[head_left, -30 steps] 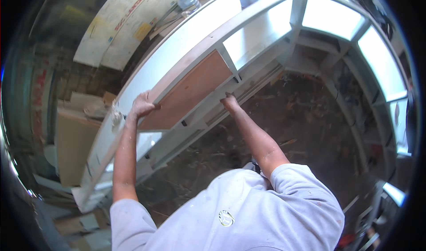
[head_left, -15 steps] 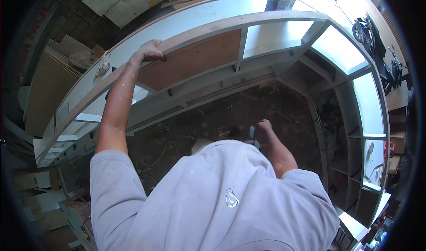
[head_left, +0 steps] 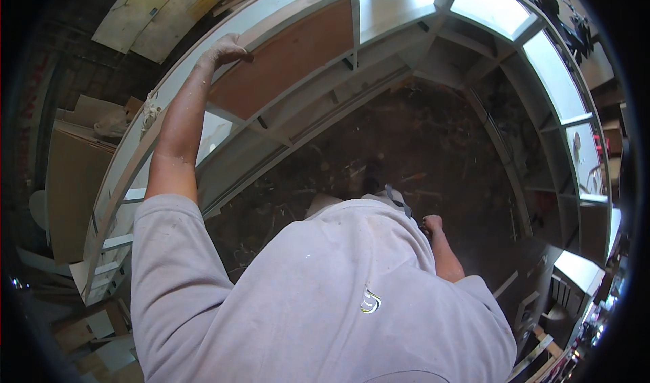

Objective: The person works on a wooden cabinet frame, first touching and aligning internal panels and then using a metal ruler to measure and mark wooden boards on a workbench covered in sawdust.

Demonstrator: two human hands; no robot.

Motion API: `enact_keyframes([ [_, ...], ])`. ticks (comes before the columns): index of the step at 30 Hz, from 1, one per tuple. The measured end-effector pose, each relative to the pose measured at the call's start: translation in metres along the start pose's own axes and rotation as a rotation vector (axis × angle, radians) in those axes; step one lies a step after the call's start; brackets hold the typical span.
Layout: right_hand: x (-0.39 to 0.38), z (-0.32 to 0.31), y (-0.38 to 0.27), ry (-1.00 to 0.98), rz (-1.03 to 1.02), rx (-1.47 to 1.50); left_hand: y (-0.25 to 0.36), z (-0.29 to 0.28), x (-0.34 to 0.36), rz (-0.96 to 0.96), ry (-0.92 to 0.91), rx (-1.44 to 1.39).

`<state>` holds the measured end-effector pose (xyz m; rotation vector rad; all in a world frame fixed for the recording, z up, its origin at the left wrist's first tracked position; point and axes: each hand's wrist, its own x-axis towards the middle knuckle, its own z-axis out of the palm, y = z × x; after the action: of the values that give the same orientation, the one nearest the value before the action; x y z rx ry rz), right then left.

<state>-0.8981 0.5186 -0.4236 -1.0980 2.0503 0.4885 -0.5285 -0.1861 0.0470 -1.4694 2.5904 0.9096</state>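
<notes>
Left fingers (head_left: 237, 51) hold the frame rail (head_left: 291, 17), tips partly hidden; whether right fingers (head_left: 430, 223) are closed, I cannot tell.

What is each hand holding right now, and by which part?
The left hand grips the frame by its top rail, beside the brown panel. The right hand is curled; whether it holds anything cannot be told.
</notes>
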Motion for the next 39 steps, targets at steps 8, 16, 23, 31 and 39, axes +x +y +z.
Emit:
enact_keyframes([
  [8,-0.115,0.132,-0.034,0.105,-0.209,0.053,-0.022,0.011,0.03,-0.017,0.039,0.133],
  [16,-0.178,0.162,-0.018,0.133,-0.036,0.284,0.009,0.028,0.019,0.129,-0.112,-0.06],
  [23,-0.128,0.08,-0.023,0.099,0.472,1.573,-0.009,0.009,0.027,0.071,-0.132,0.044],
  [31,-0.092,0.053,-0.047,0.098,0.386,1.504,-0.033,-0.001,0.03,0.044,-0.196,0.085],
  [39,-0.111,0.094,-0.055,-0.032,0.527,1.549,-0.027,-0.001,0.024,0.073,-0.166,0.01],
])
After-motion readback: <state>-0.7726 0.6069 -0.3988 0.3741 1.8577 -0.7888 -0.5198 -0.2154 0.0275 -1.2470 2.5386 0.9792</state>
